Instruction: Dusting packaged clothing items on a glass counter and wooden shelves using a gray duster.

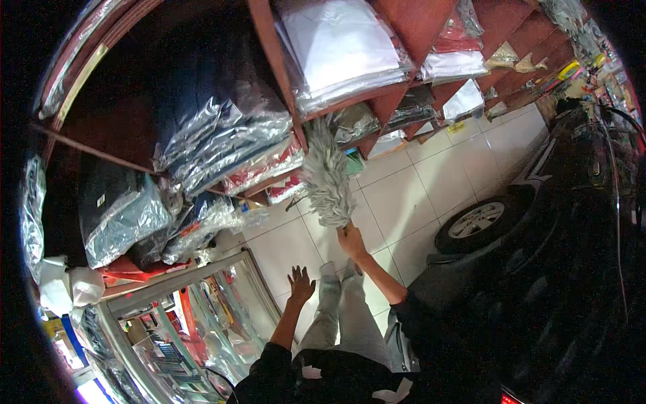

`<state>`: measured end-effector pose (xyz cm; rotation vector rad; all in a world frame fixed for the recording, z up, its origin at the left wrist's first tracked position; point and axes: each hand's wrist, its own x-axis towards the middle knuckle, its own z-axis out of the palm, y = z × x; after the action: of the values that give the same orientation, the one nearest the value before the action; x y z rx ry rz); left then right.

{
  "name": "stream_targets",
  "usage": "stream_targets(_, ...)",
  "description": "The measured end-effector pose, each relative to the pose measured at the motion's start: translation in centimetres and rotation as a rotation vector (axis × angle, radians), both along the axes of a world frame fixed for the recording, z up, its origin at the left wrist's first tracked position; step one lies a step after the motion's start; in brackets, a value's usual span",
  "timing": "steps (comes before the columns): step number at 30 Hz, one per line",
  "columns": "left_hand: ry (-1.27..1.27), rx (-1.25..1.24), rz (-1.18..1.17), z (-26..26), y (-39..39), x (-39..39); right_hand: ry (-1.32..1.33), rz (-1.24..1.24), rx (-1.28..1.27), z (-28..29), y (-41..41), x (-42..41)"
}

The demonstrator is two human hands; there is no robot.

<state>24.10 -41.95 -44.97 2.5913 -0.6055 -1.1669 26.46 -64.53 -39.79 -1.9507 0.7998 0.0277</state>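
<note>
My right hand (352, 241) is closed around the handle end of a fluffy grey duster (328, 177). The duster's far end reaches the edge of a wooden shelf divider (282, 65), beside plastic-wrapped folded garments. My left hand (301, 285) is empty with its fingers spread, over the floor near the glass display case. White folded garments in clear plastic (343, 45) fill the compartment above the duster. Dark plastic-wrapped garments (232, 136) lie in the compartment to its left.
A glass display case (192, 323) with packaged goods stands at lower left. At right is a dark vehicle with a wheel (476, 220). Pale floor tiles (388, 202) run between shelves and vehicle. Grey-blue wrapped garments (126, 222) stick out from the left shelves.
</note>
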Motion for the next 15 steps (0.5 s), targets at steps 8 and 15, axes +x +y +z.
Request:
stream_targets(8, 0.063, 0.086, 0.108, -1.9, 3.7, -4.1, -0.090, -0.006, -0.301, -7.7, 5.4, -13.3)
stream_targets(15, -0.047, -0.005, 0.225, -5.6, 4.3, -5.4, 0.210, 0.018, 0.013, -11.3, 7.2, -24.5)
